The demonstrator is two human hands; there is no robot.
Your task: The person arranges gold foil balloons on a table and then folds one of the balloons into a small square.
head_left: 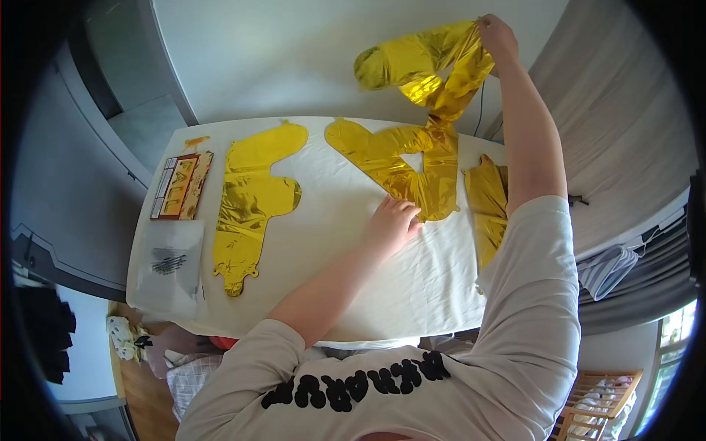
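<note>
Table: I see a table [412,294] with a white cloth on it. It fills the middle of the view.

Clear bag: At about 9 o'clock a flat see-through bag [170,266] lies at the table's left edge. Something small and dark is inside it. I cannot tell what it is.

Packet: Just above the bag, near 10 o'clock, lies a flat packet [180,185] with gold and red on it. I cannot tell what is in it.

Gold letter balloon: A shiny gold foil balloon [401,158] lies flat near the middle, toward 1 o'clock. It looks like a pointy letter with a small gap in it. It is crinkly and has no air in it.

Raised balloon: A second gold foil piece [423,66] is held up in the air at 12 o'clock, against the wall. It is bent and wrinkled. Its low end hangs down to meet the flat letter.

Left hand: My left hand [391,224] lies flat and spread near the middle. Its fingers press on the low edge of the flat gold letter.

Right hand: My right hand [498,37] is up high near 1 o'clock. It is pinched closed on the top of the raised balloon.

Other gold shapes: One more flat gold balloon [254,198] lies to the left, toward 10 o'clock. A folded gold piece [487,206] lies at 3 o'clock, just beside my right arm.
</note>
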